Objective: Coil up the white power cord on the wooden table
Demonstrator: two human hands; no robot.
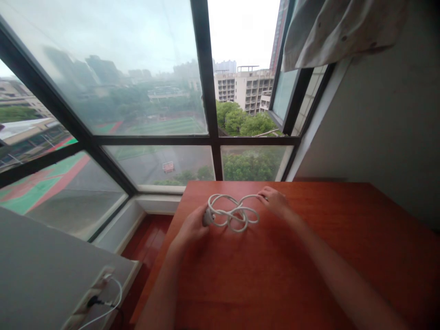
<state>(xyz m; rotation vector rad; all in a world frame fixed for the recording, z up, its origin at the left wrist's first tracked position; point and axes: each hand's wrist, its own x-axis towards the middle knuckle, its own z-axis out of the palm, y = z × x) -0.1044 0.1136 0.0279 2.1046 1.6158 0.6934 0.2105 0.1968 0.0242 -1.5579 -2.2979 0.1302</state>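
Note:
A white cable (pixel 233 213) lies in loose loops on the reddish wooden table (pixel 292 270), near its far edge. My left hand (pixel 192 227) is closed around a small grey-white plug or adapter at the cable's left end. My right hand (pixel 275 200) rests on the table at the right of the loops, its fingers pinching the cable's far strand. Both forearms reach in from the bottom of the view.
A large window (pixel 154 137) with dark frames stands beyond the table. A grey wall (pixel 385 128) runs along the right, with cloth (pixel 337 32) hanging above. At lower left a power strip (pixel 91 293) with plugged cables lies on a grey surface.

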